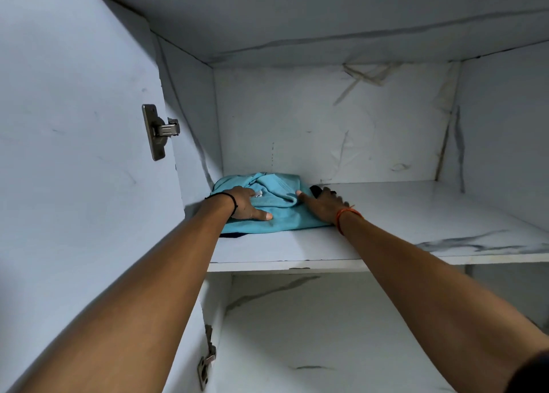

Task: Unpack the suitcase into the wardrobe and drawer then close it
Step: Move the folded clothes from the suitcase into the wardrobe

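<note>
A person's left hand [246, 204] lies flat on a folded teal garment [276, 211], fingers straight and thumb stretched toward the front edge, pressing rather than clasping; this grip is open, holding nothing. A thin black band circles that wrist. The right hand [323, 204] rests on the garment's right side with its thumb laid along a raised fold and its fingers spread toward the back, also an open grip, flat on the cloth. Something small and black [315, 190] shows just beyond those fingers; what it is cannot be told. An orange thread is tied round the right wrist. A sliver of darker cloth [233, 235] peeks from under the garment's front edge. The garment sits at the left rear of a white, marble-patterned wardrobe shelf [416, 214], close to the left side wall, with bare shelf stretching to its right. Both bare forearms reach up and in from below. The open wardrobe door [74, 155] stands at left, with a metal hinge [160, 131] above and another lower down beside a second shelf. The suitcase is out of view. The step in hand appears to be settling this garment in place; next, both hands would need to lift away without dragging the folds, then go back to the suitcase for more.
</note>
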